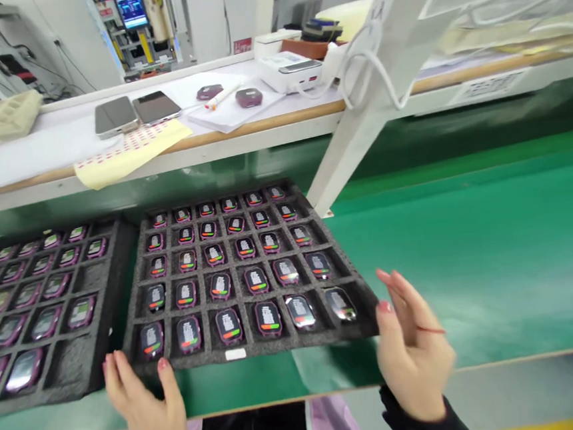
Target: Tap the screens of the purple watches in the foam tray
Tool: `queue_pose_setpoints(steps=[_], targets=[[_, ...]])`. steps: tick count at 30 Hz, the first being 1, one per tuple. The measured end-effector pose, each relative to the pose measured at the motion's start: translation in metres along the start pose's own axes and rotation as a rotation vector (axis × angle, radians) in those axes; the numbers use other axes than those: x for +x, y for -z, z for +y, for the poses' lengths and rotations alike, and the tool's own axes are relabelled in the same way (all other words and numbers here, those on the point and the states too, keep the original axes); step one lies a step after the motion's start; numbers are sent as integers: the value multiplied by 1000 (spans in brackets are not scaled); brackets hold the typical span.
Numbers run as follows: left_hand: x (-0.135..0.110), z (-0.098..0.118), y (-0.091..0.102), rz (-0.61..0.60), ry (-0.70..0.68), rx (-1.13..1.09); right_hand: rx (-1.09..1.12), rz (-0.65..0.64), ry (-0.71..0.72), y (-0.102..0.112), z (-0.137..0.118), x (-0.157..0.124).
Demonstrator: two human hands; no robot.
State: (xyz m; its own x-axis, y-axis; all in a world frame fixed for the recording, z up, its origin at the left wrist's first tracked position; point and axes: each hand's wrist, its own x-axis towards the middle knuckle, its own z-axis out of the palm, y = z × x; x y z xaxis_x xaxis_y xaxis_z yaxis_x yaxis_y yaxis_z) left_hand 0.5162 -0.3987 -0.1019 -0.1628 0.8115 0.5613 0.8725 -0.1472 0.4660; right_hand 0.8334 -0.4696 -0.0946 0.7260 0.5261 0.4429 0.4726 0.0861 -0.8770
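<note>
Foam trays (pixel 251 353): two, side by side on the green belt. The nearer tray holds thirty small purple watches (pixel 228 326), in five rows of six, one per pocket. Upper shelf: two phones (pixel 114 115), two loose purple watches (pixel 249 97), one white box (pixel 290 69).

Two trays side by side on the table.
The foam tray (pixel 242 276) sits at centre, a second tray (pixel 39 310) touching it at 9 o'clock; watches (pixel 220 286) lie in their compartments, and a shelf (pixel 258 120) with phones (pixel 134 112) runs at 12 o'clock.
</note>
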Motion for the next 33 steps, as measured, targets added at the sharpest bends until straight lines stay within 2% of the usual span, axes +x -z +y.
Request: queue_pose_setpoints(steps=[2, 5, 7, 9, 17, 22, 26, 30, 33], targets=[[-2, 0, 1, 31, -40, 2, 51, -139, 128, -5, -17, -9], [-4, 0, 2, 79, -104, 19, 71, -406, 414, -18, -30, -14], [-5, 1, 3, 93, -140, 29, 79, -480, 537, -27, -29, -15], [-6, 1, 3, 93, -166, 32, 86, -504, 587, -34, -24, -15], [-7, 3, 3, 93, -185, 38, 0, -588, 678, -37, -22, -14], [-9, 0, 2, 107, -181, 43, 86, -503, 580, -35, -23, -17], [-10, 0, 4, 80, -165, 42, 117, -509, 526, -36, -35, -22], [-6, -2, 12, -4, -121, 6, 156, -650, 549, -46, -59, -24], [3, -9, 20, -37, -158, -19, 177, -788, 579, -60, -74, -27]])
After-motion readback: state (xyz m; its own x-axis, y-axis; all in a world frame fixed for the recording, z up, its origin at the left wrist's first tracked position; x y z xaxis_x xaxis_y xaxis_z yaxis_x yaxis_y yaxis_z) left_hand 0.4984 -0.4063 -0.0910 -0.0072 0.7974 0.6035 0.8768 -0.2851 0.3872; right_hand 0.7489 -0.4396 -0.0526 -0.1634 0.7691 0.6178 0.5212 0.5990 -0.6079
